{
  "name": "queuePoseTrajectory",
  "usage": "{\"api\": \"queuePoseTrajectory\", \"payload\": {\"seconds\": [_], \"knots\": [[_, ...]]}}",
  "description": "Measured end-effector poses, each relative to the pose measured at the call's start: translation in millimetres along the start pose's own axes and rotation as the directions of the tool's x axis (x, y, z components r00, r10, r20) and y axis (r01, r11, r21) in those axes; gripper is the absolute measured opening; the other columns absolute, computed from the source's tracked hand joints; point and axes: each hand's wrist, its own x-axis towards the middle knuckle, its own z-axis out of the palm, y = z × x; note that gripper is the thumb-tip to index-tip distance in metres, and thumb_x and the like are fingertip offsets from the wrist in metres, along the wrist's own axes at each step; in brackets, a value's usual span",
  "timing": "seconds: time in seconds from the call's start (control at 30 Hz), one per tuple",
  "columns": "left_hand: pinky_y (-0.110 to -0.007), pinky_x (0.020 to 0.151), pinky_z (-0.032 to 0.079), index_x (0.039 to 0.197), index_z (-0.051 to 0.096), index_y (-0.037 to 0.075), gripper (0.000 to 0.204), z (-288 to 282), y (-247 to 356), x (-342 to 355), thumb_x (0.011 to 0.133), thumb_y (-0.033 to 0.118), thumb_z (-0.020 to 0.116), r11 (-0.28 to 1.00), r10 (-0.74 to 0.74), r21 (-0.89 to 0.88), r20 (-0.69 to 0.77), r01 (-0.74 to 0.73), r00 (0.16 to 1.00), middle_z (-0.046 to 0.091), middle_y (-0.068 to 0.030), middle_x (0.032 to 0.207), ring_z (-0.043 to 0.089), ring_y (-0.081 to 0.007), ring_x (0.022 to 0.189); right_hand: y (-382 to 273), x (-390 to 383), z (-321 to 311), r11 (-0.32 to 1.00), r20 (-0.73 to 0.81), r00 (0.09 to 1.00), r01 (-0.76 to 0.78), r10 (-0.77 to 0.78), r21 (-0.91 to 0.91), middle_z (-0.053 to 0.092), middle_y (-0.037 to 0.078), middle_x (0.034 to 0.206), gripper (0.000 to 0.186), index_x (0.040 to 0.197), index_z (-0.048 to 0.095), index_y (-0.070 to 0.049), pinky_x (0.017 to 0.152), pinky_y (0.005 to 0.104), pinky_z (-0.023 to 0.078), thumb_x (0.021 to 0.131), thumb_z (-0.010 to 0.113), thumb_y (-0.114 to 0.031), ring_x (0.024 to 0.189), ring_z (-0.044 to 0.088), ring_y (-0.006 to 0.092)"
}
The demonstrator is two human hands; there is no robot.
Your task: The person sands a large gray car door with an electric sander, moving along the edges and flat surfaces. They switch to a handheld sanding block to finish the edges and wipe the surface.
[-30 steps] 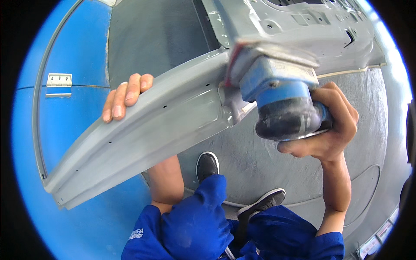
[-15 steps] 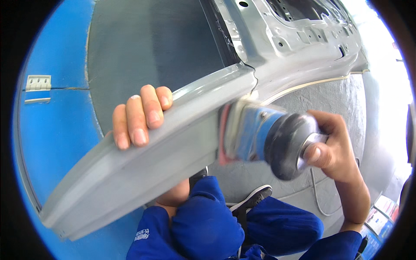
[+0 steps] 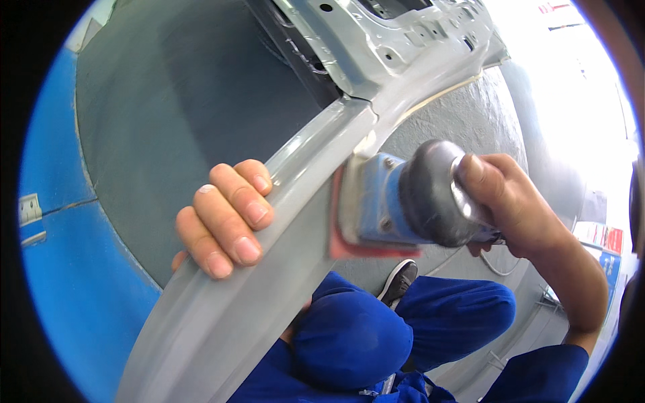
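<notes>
My left hand [image 3: 228,218] is wrapped over the edge of a grey primed car door's window frame [image 3: 248,336], its fingers curled across the top and the thumb mostly hidden behind. My right hand [image 3: 514,205] grips the black rounded head of a power sander [image 3: 383,198], which has a blue body. On its flat pad is red sandpaper [image 3: 342,245], lying against the face of the frame to the right of my left hand. The sandpaper's contact side is hidden, and its edge is slightly blurred.
Beyond the frame continues the bare metal door panel [image 3: 416,87], with holes and edges. Grey floor [image 3: 175,80] and a blue floor area [image 3: 80,269] lie below. My bent knees [image 3: 349,336] in blue trousers are close under the frame. A hose [image 3: 497,269] hangs near my right wrist.
The whole view has turned, so the frame now slopes more steeply. My right hand and the sander sit slightly higher and farther left in view, against the frame. My left hand keeps its hold.
</notes>
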Motion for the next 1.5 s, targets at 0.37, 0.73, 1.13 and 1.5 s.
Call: {"api": "queuePoseTrajectory", "payload": {"seconds": [0.37, 0.73, 1.13, 1.5], "knots": [[-0.036, 0.103, 0.039, 0.087, 0.064, 0.019, 0.024, -2.5, 3.4, 3.5, 0.104, 0.035, 0.058, 1.0, -0.02, -0.001, 0.049, 0.02, 0.999, 0.064, 0.0022, 0.085, 0.058, -0.0184, 0.098, 72.9, 43.9, -13.7, 0.949, -0.187, 0.977, 0.155, -0.105, 0.276, 0.063, 0.009, 0.065, 0.08, 0.098, 0.07, 0.007, 0.041, 0.0259, 0.044, 0.094, 0.056, -0.072, 0.048, 0.059, 0.013], [-0.036, 0.105, 0.041, 0.101, 0.075, 0.019, 0.009, -54.5, 18.6, 27.3, 0.097, 0.026, 0.072, 0.994, -0.081, -0.04, 0.346, 0.101, 0.935, 0.075, 0.0006, 0.101, 0.063, -0.019, 0.109, 116.0, 86.4, -5.5, 0.76, -0.194, 0.823, 0.567, -0.534, 0.316, 0.067, 0.007, 0.077, 0.072, 0.095, 0.071, 0.005, 0.055, 0.0253, 0.051, 0.075, 0.084, -0.063, 0.065, 0.063, 0.0118], [-0.029, 0.096, 0.043, 0.072, 0.073, 0.02, 0.021, -28.6, 23.0, 21.3, 0.091, 0.017, 0.067, 0.97, -0.159, -0.174, 0.062, 0.167, 0.985, 0.072, 0.0063, 0.08, 0.06, -0.011, 0.092, 173.7, 153.5, -16.4, 0.403, -0.232, 0.384, 0.914, -0.893, -0.037, 0.061, 0.003, 0.073, 0.069, 0.085, 0.068, 0.002, 0.061, 0.0273, 0.045, 0.055, 0.096, -0.053, 0.068, 0.057, 0.0107], [-0.032, 0.104, 0.041, 0.095, 0.076, 0.022, 0.008, -26.1, 25.6, 30.0, 0.094, 0.03, 0.074, 0.974, -0.222, 0.131, 0.404, 0.184, 0.887, 0.075, 0.0042, 0.102, 0.061, -0.0136, 0.11, 192.5, 158.5, -11.4, 0.526, -0.222, 0.582, 0.808, -0.782, 0.265, 0.054, 0.001, 0.073, 0.083, 0.081, 0.063, 0.0, 0.062, 0.0282, 0.041, 0.054, 0.089, -0.074, 0.068, 0.053, 0.0123]]}}
